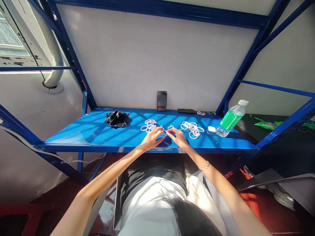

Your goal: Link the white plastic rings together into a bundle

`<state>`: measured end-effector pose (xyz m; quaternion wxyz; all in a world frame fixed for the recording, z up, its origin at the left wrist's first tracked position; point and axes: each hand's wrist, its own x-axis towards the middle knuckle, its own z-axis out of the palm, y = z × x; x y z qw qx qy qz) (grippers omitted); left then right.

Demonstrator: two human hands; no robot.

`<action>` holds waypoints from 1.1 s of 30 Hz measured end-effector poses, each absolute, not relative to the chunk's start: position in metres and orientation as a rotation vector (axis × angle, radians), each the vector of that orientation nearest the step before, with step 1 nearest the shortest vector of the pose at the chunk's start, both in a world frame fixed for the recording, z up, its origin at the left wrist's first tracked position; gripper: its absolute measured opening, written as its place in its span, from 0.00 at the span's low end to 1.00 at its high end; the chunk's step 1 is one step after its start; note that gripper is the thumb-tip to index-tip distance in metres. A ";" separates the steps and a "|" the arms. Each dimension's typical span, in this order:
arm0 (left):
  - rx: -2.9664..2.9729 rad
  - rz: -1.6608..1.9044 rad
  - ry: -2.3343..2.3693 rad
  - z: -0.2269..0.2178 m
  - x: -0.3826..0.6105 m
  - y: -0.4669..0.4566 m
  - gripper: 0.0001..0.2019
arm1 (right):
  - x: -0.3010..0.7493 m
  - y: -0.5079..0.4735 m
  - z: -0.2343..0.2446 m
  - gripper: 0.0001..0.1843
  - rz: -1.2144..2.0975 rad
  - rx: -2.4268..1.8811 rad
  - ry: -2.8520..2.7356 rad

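Note:
Over the front part of the blue table, my left hand and my right hand meet with fingertips pinched together. Between them is a thin white ring, partly covered by the fingers. A loose pile of white rings lies just beyond my left hand. To the right of my right hand spreads another pile of white rings. A few more white pieces lie right behind the fingertips. What the rings are made of is too small to tell.
A crumpled black plastic bag sits on the left of the blue table. A dark box stands against the wall, near a black phone and cable. Rightward are a small white case and a water bottle.

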<state>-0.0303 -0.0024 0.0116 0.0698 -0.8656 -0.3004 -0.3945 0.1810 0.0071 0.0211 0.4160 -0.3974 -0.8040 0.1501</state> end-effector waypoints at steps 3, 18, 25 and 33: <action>-2.594 -1.213 -0.971 0.012 -0.030 -0.001 0.18 | 0.180 0.006 0.018 0.09 0.330 -0.896 -2.022; -2.720 -1.362 -1.190 0.014 -0.032 0.003 0.24 | 0.181 0.004 0.016 0.10 0.207 -0.858 -1.998; -2.697 -1.426 -1.107 0.013 -0.032 0.002 0.23 | 0.181 0.004 0.015 0.08 0.161 -0.882 -2.015; -2.645 -1.423 -1.031 0.013 -0.032 0.000 0.22 | 0.182 0.005 0.012 0.08 0.125 -0.892 -2.020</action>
